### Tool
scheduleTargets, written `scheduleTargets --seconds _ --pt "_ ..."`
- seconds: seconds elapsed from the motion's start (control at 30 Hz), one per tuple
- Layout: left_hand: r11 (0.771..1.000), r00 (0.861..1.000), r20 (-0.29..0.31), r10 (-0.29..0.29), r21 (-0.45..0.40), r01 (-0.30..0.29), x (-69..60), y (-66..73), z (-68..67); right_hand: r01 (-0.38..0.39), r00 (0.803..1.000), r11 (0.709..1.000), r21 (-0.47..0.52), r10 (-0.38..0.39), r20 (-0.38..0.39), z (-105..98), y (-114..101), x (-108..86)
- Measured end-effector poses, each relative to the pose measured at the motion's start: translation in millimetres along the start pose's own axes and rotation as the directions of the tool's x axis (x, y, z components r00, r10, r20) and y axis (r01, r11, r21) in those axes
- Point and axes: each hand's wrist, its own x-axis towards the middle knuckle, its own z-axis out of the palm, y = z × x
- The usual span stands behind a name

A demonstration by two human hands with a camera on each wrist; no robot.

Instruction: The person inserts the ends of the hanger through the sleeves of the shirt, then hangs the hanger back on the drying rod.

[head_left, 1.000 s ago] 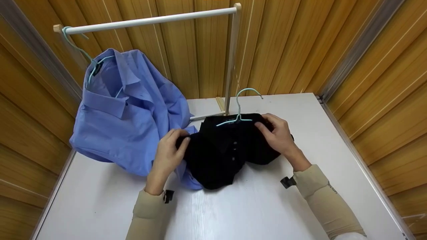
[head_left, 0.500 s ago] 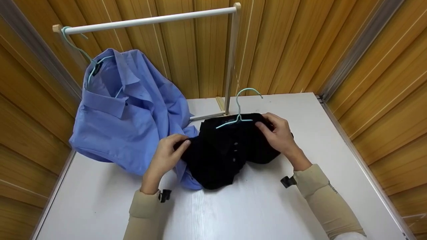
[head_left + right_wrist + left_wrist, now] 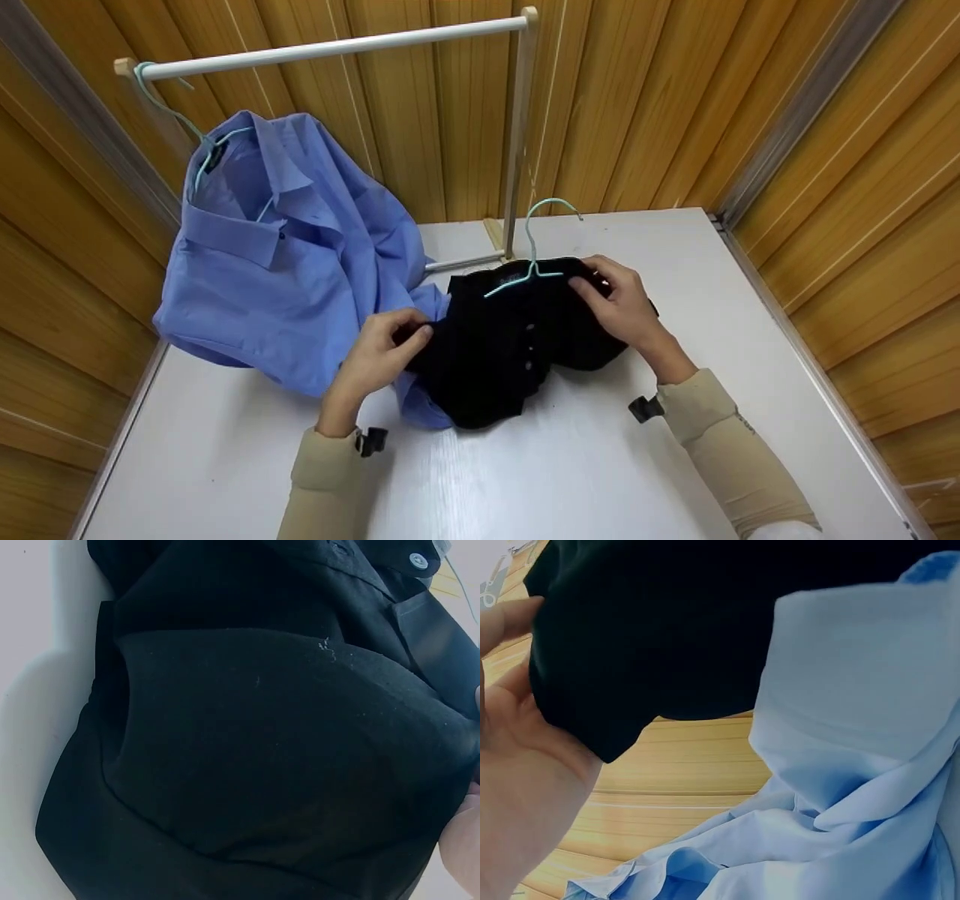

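A bunched black shirt [image 3: 480, 360] with a row of buttons lies across the table in the head view. My left hand [image 3: 379, 352] pinches its left shoulder between thumb and fingers. At the opposite shoulder, my right hand [image 3: 622, 304] grips the cloth near the collar. A mint-green wire hanger [image 3: 532, 247] stands in the collar, its hook pointing up; most of its arms are hidden by the cloth. The left wrist view has the black cloth [image 3: 652, 637] between the thumb and fingers. In the right wrist view the black shirt [image 3: 277, 742] covers most of the hand.
A blue shirt [image 3: 300, 277] hangs on another green hanger [image 3: 169, 109] at the left end of the rack's white rail [image 3: 337, 46]. Its lower part reaches the table and lies against the black shirt. Wood-patterned walls [image 3: 637, 97] enclose the white table [image 3: 510, 480].
My left hand has shifted down a little, drawing the black shirt's left shoulder along. The hanger and collar have moved slightly left and down. My right hand stays nearly in place.
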Motion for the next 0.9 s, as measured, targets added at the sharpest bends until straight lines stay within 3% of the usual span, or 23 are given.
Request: scheduleTargets --seconds 0.13,0.3,0.47,0.73,0.9 --pt "1.0 1.0 0.018 -0.02 -0.018 0.02 -0.2 0.5 2.0 -0.01 1.0 1.0 0.015 0.01 0.026 1.4 0.0 -0.5" --pt "0.999 0.998 -0.049 -0.029 -0.03 0.028 0.7 -0.6 3.4 -0.027 0.996 0.999 0.021 0.025 0.091 2.0 -0.3 -1.4" --pt "0.998 0.992 -0.114 -0.055 -0.013 0.054 -0.5 -0.6 4.5 -0.024 0.991 0.999 -0.04 0.029 0.129 0.6 1.1 -3.3" --pt "0.994 0.977 -0.183 -0.11 -0.024 0.107 -1.2 -1.0 2.7 -0.048 0.992 0.997 -0.064 0.055 0.114 -4.5 2.8 -3.3" --pt "0.983 0.964 -0.208 -0.167 -0.114 0.145 -3.0 -2.8 -1.1 -0.037 0.996 0.997 -0.065 0.042 0.079 -7.8 6.0 -2.8"
